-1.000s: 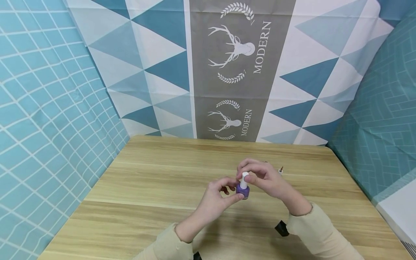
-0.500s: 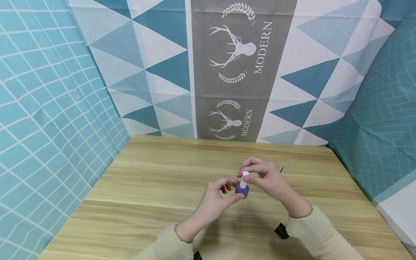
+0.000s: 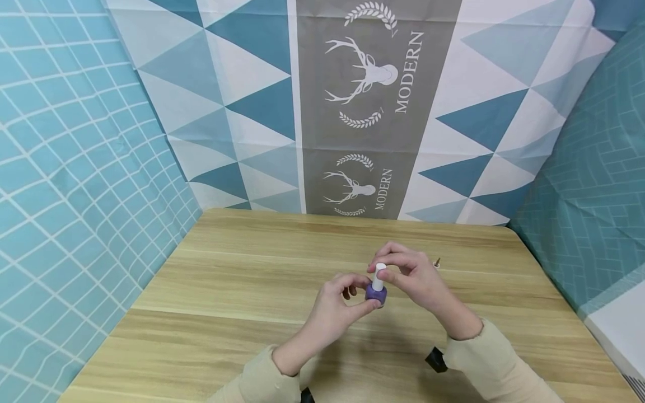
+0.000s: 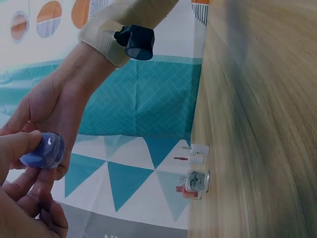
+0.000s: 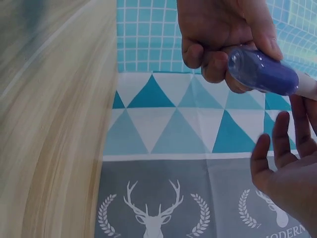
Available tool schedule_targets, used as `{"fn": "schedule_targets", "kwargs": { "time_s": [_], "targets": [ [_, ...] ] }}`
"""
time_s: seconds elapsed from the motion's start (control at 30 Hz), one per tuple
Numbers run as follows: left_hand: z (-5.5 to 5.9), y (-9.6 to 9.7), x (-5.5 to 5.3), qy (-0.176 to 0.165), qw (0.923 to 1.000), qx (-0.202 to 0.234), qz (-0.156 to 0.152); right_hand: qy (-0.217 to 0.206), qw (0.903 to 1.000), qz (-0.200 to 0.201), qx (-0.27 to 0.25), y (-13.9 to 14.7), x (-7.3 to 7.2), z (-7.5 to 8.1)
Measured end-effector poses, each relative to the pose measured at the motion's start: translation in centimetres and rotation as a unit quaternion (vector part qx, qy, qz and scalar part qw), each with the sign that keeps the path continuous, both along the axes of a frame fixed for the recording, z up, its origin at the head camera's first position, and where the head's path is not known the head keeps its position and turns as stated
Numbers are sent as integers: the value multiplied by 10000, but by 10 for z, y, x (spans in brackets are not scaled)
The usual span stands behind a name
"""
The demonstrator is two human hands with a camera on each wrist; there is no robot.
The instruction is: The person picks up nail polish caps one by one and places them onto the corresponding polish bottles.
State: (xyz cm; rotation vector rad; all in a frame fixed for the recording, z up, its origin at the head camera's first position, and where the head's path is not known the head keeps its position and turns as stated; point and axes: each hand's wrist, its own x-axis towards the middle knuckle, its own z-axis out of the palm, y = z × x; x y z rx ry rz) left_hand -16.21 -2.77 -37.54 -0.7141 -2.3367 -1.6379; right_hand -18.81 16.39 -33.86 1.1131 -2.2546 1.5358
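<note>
A small purple nail polish bottle point(image 3: 375, 294) with a white cap point(image 3: 379, 277) is held above the table, slightly tilted. My left hand point(image 3: 333, 307) pinches the bottle's body between thumb and fingers. The white cap sits between the thumb and fingers of my right hand point(image 3: 414, 280). From the right wrist, the bottle point(image 5: 265, 73) shows its clear glass base, and the white cap point(image 5: 306, 86) joins its neck. In the left wrist view the bottle point(image 4: 45, 151) hides the cap.
On the wooden table point(image 3: 252, 274), behind the right hand, stands a white cap with its brush upward point(image 3: 436, 264). The left wrist view shows two such caps point(image 4: 199, 149) beside a clear glass bottle point(image 4: 199, 180) and a reddish bottle point(image 4: 188, 193). Patterned cloths surround the table.
Both hands keep their hold on the bottle and cap. The bottle and cap have shifted very slightly upward in the head view, and the right hand's fingers moved a little.
</note>
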Motion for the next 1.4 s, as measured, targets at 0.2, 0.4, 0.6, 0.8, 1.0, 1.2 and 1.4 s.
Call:
{"fn": "schedule_targets", "kwargs": {
  "time_s": [0.2, 0.4, 0.6, 0.8, 1.0, 1.2, 1.4],
  "targets": [
    [1, -3, -3, -89, 10000, 16, -42, -395, 9992, 20, 92, 4, 0, 4],
    [5, -9, -9, -255, 9996, 96, 39, -839, 9942, -674, -48, 24, 2, 12],
    [5, -18, -18, -419, 9990, 60, 173, -970, 9892, -1093, -114, 53, -1, 7],
    [3, -26, -31, -274, 9985, 175, 446, -1035, 9816, -1602, 120, 79, 2, -12],
    [-4, -34, -49, -112, 9968, 354, 713, -937, 9710, -2170, 373, 101, 7, -35],
    [-16, -45, -70, -126, 9952, 344, 912, -864, 9594, -2647, 452, 122, 8, -58],
    [-21, -57, -85, -348, 9936, 96, 1071, -932, 9489, -2928, 720, 136, 6, -81]
  ]
}}
